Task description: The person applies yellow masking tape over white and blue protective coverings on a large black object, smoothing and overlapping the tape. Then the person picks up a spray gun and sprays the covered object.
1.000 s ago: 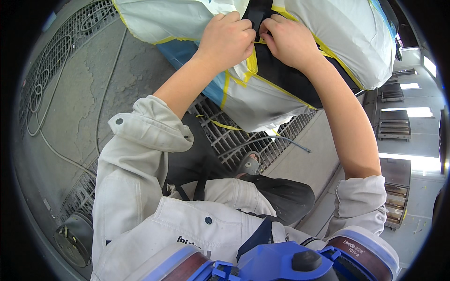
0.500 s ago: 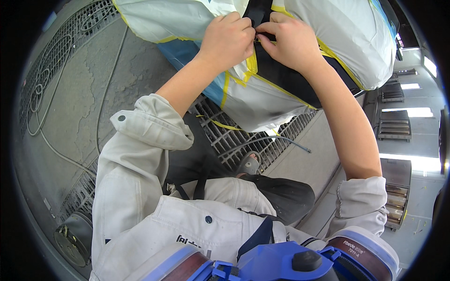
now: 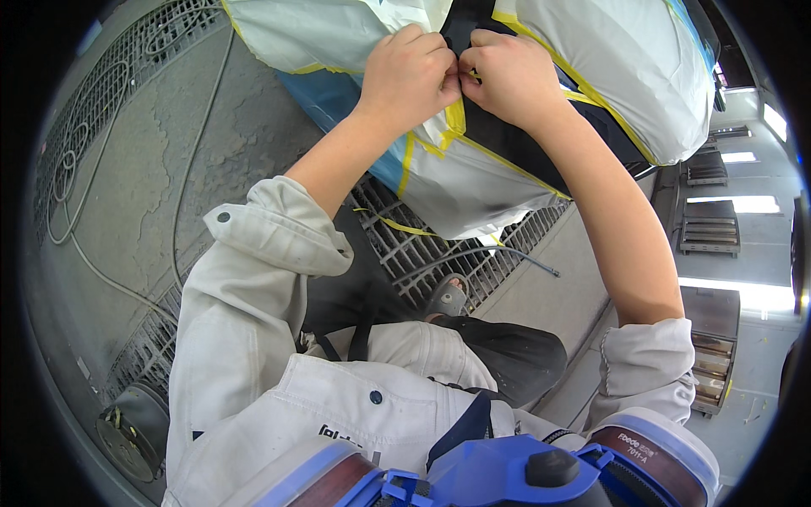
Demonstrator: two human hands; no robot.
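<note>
Left hand (image 3: pixel 408 72), right hand (image 3: pixel 513 76) — fingers (image 3: pixel 443 61) curled at black panel (image 3: pixel 507 139).

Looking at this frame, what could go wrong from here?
The left hand and right hand have their fingertips close together beside the yellow masking tape, so a slip might lift or tear its edge. The bare right hand is also over the black panel and could leave finger marks. Below, a thin grey hose crosses the floor grating near an open-toed sandal and might catch the foot.
</note>
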